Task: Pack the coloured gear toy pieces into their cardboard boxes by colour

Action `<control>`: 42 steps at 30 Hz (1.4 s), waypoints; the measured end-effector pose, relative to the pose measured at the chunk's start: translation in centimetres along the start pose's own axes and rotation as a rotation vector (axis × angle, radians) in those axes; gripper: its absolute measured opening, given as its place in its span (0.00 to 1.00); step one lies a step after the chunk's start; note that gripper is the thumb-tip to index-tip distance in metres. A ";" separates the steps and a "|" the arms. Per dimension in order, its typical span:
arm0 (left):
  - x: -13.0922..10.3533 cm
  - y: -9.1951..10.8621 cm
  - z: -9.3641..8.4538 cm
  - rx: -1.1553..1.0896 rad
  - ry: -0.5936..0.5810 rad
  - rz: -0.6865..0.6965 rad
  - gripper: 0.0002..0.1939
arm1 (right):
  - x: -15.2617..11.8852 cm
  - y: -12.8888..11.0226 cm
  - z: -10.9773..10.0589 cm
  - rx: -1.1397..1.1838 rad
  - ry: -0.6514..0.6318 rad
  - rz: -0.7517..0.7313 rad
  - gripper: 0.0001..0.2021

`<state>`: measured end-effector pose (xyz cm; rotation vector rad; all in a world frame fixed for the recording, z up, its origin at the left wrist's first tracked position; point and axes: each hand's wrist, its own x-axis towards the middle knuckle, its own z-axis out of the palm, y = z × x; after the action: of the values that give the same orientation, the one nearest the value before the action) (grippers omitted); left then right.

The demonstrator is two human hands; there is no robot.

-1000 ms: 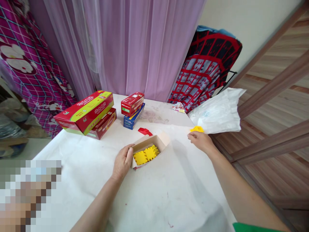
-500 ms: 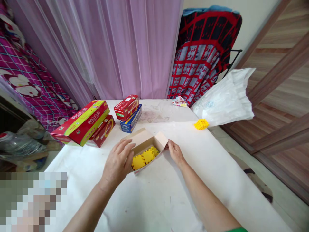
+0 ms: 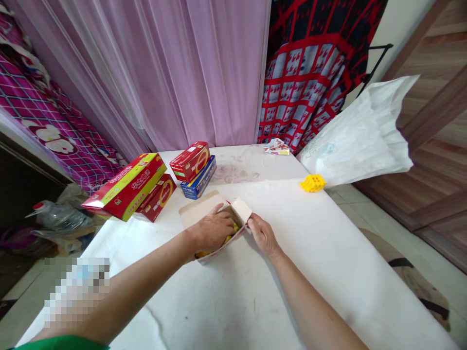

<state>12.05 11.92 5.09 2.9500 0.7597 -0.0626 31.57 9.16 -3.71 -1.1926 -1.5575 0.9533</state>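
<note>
An open cardboard box (image 3: 205, 261) sits on the table before me, its lid flap folded back on the far side. Inside lie yellow interlocking plastic pieces (image 3: 203, 254), mostly covered by my left hand (image 3: 215, 229). That hand reaches palm down into the box, fingers spread over the pieces, one finger raised near the far wall; the fingertips are partly hidden. My right hand (image 3: 263, 236) is closed on the right end of the box, pinching its corner beside the upright pale end flap (image 3: 241, 210).
At the back left, a large red and yellow-green box (image 3: 127, 187) rests on a dark red box (image 3: 157, 201). Beside them a red box (image 3: 190, 160) lies on a blue box (image 3: 199, 183). Yellow joined pieces (image 3: 313, 183) and a white bag (image 3: 361, 133) are at the right edge. A crumpled wrapper (image 3: 277, 147) lies behind.
My left hand has moved from the box's near left side into it, over the yellow pieces. My right hand keeps its grip on the right end. The camera view has shifted slightly.
</note>
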 end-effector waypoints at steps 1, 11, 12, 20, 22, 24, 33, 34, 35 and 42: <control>-0.2 0.0 0.1 0.016 -0.015 -0.004 0.11 | 0.0 -0.2 0.0 -0.008 0.003 0.009 0.26; -0.7 -0.6 0.4 0.022 -0.017 -0.010 0.11 | -0.2 -0.7 0.2 -0.075 -0.002 0.047 0.22; -0.8 -0.7 0.6 0.017 -0.018 -0.015 0.11 | -0.1 -0.7 0.1 -0.078 -0.004 0.052 0.22; -0.8 -0.4 0.7 -0.059 0.052 -0.053 0.15 | -0.2 -1.3 0.4 -0.069 0.004 0.035 0.23; -0.9 -0.2 0.5 -0.083 0.071 -0.048 0.15 | -0.3 -1.4 0.5 -0.063 0.028 0.009 0.22; -1.3 -0.2 0.3 -0.107 0.102 -0.041 0.17 | 0.0 -1.2 -0.3 -0.082 0.097 0.007 0.21; -9.5 -2.7 0.2 -0.240 0.709 -0.551 0.15 | 6.3 0.0 -17.6 -0.711 0.731 0.286 0.24; -10.5 -2.8 0.7 -0.291 0.838 -0.671 0.16 | 7.0 0.0 -19.1 -0.802 0.715 0.335 0.28; -11.3 -2.8 1.3 -0.347 0.967 -0.840 0.16 | 7.7 0.1 -20.2 -0.872 0.681 0.387 0.31; -11.4 -1.7 6.6 -0.803 1.230 -1.174 0.20 | 10.7 0.8 -21.3 -1.093 0.341 0.704 0.38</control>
<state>1.17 7.31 -0.95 1.2146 1.8436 1.5516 51.15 20.69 3.56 -2.6205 -1.3695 0.1690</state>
